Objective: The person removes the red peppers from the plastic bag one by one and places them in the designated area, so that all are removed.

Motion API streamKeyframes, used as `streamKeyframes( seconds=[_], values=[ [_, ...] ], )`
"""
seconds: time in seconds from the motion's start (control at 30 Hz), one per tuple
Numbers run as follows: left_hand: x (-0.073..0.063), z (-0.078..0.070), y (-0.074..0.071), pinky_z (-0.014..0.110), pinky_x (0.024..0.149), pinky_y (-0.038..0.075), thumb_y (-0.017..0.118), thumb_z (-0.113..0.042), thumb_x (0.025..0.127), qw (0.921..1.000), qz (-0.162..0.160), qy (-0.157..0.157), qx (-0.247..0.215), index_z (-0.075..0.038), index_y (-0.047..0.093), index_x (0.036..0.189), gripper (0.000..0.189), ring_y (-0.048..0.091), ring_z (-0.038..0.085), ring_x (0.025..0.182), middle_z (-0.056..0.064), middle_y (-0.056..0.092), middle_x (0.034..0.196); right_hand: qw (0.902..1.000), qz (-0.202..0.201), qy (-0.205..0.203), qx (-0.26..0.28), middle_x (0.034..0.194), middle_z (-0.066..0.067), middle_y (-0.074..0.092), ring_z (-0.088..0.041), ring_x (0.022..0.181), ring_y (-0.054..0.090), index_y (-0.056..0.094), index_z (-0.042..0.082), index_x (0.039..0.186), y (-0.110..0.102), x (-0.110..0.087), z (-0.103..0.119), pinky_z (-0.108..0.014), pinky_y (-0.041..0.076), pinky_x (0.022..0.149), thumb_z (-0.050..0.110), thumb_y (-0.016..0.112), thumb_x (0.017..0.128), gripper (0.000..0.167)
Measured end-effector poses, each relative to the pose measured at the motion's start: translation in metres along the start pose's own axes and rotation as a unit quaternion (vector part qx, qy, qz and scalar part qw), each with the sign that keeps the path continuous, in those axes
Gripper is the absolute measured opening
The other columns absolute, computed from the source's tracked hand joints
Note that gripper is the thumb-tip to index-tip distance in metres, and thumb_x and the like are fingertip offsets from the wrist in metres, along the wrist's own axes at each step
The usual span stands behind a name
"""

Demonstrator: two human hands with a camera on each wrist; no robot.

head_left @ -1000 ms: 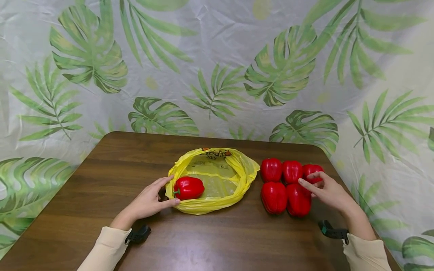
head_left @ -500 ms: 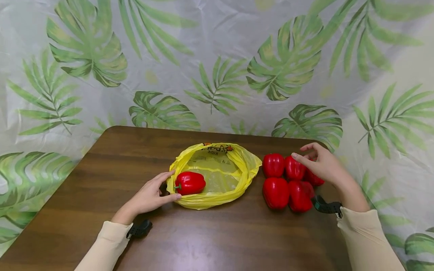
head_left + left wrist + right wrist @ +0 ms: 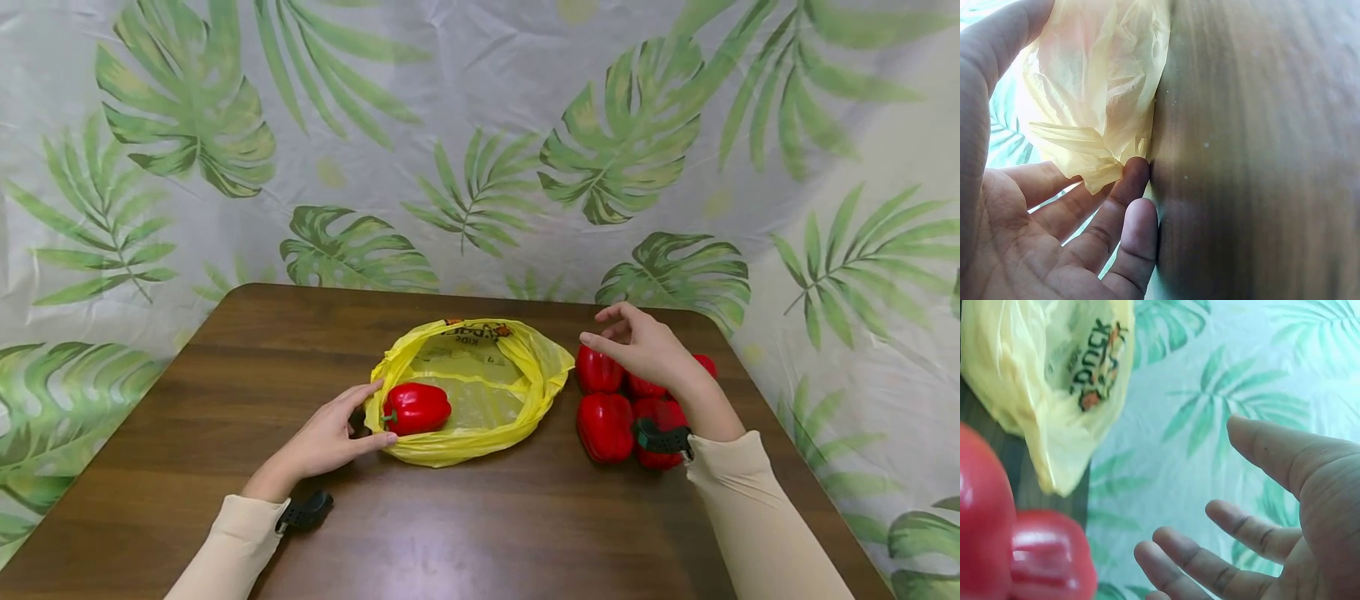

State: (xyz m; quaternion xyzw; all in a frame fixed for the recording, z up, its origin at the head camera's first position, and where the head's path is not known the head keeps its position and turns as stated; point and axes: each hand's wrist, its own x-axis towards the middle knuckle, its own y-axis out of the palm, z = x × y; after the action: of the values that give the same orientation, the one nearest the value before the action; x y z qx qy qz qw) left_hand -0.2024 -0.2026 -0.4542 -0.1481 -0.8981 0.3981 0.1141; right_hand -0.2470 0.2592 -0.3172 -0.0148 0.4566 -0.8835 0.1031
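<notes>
A yellow plastic bag [image 3: 450, 454] lies on the table with its mouth spread wide, holding one red bell pepper [image 3: 417, 409] at its left side. My left hand [image 3: 330, 437] touches the bag's left rim, fingers and thumb apart; in the left wrist view its loosely bent fingers rest by the yellow plastic [image 3: 1097, 81]. To the right of the bag stand several red bell peppers [image 3: 606, 429] grouped in two rows. Over the far-left one [image 3: 600, 372] hovers my right hand [image 3: 648, 346], which holds nothing. In the right wrist view, its fingers [image 3: 1175, 547] are spread, and two peppers [image 3: 1054, 556] appear beside it.
The dark wooden table [image 3: 465, 533] has rounded back corners. Behind it hangs a light cloth [image 3: 480, 92] printed with green leaves. A black wrist strap [image 3: 303, 511] is on the left wrist; another [image 3: 660, 437] hides part of a front pepper.
My right hand has lifted from the right-hand peppers and moved left over the group to the far-left pepper. The left hand stays at the bag's rim.
</notes>
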Motion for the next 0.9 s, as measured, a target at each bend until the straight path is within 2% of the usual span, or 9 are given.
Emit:
streamKeyframes(
  seconds=[0.47, 0.9],
  values=[
    [-0.001, 0.001, -0.001, 0.029, 0.082, 0.057, 0.081, -0.051, 0.093, 1.0000, 0.003, -0.006, -0.002, -0.006, 0.044, 0.163, 0.091, 0.060, 0.035, 0.129, 0.023, 0.050, 0.162, 0.9948, 0.073, -0.065, 0.026, 0.157, -0.025, 0.055, -0.044, 0.141, 0.059, 0.049, 0.013, 0.155, 0.042, 0.028, 0.032, -0.061, 0.049, 0.114, 0.048, 0.066, 0.106, 0.063],
    [0.000, 0.002, 0.000, 0.030, 0.083, 0.057, 0.081, -0.051, 0.093, 1.0000, 0.004, -0.004, -0.003, -0.006, 0.044, 0.163, 0.092, 0.060, 0.036, 0.131, 0.023, 0.050, 0.162, 0.9907, 0.095, -0.092, 0.033, 0.154, -0.018, 0.058, -0.043, 0.140, 0.061, 0.053, 0.017, 0.152, 0.082, 0.045, 0.067, -0.055, 0.055, 0.109, 0.045, 0.071, 0.104, 0.058]
  ],
)
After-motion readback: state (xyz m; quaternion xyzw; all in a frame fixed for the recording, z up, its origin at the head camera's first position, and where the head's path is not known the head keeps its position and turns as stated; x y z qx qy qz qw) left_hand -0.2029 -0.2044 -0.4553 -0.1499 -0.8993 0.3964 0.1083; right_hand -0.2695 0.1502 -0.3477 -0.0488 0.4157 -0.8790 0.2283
